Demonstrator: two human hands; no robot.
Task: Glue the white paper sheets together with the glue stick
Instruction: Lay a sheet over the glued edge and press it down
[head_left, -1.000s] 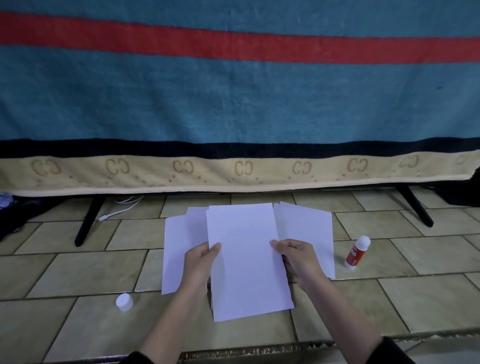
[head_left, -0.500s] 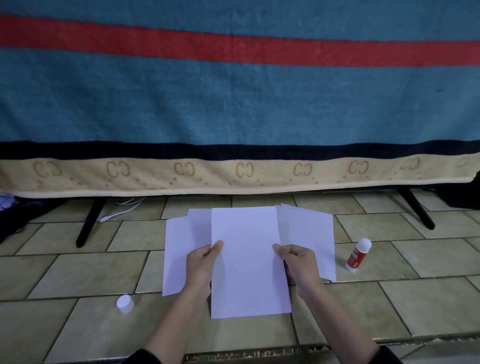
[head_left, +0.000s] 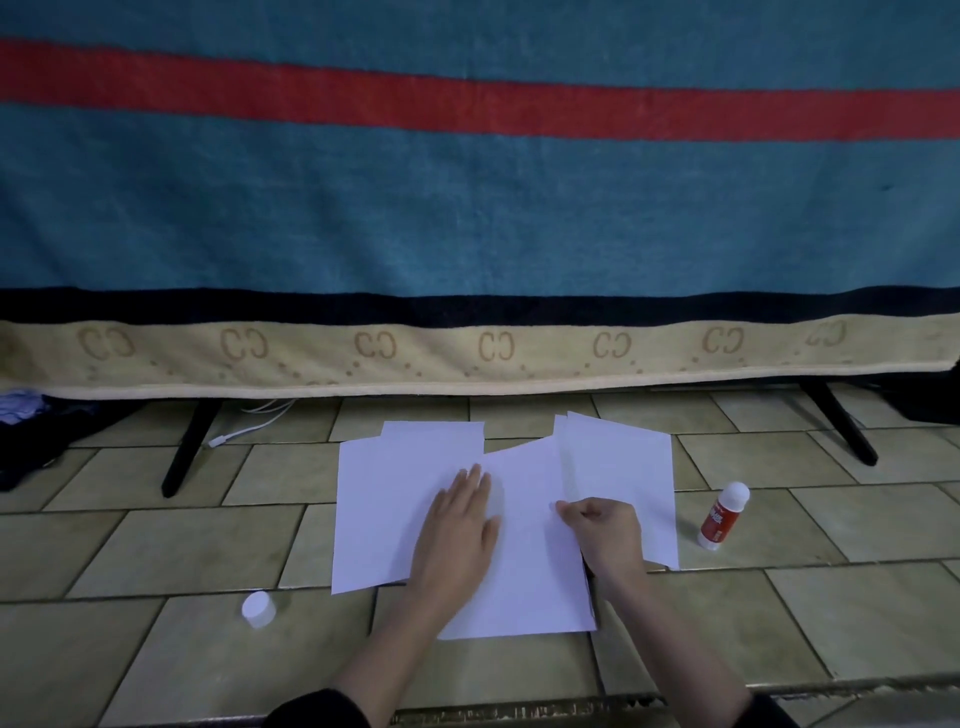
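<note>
Several white paper sheets lie overlapping on the tiled floor: a left sheet (head_left: 374, 509), a middle sheet (head_left: 524, 587) on top, and a right sheet (head_left: 623, 467). My left hand (head_left: 460, 525) lies flat with straight fingers on the left edge of the middle sheet. My right hand (head_left: 602, 530) has its fingers curled and pinches the right edge of the middle sheet. The glue stick (head_left: 723, 515), red and white, stands uncapped on a tile to the right of the sheets. Its white cap (head_left: 258, 608) sits on the floor at the lower left.
A blue blanket with a red stripe and a beige border (head_left: 467, 353) hangs across the back. Black stand legs (head_left: 187, 447) (head_left: 841, 426) reach the floor on both sides. A white cable (head_left: 249, 423) lies behind the papers. Dark clothing (head_left: 31, 441) lies at far left.
The middle sheet, held up in both hands before, now lies on the other sheets. My left hand has let go of its edge and flattened on it.
</note>
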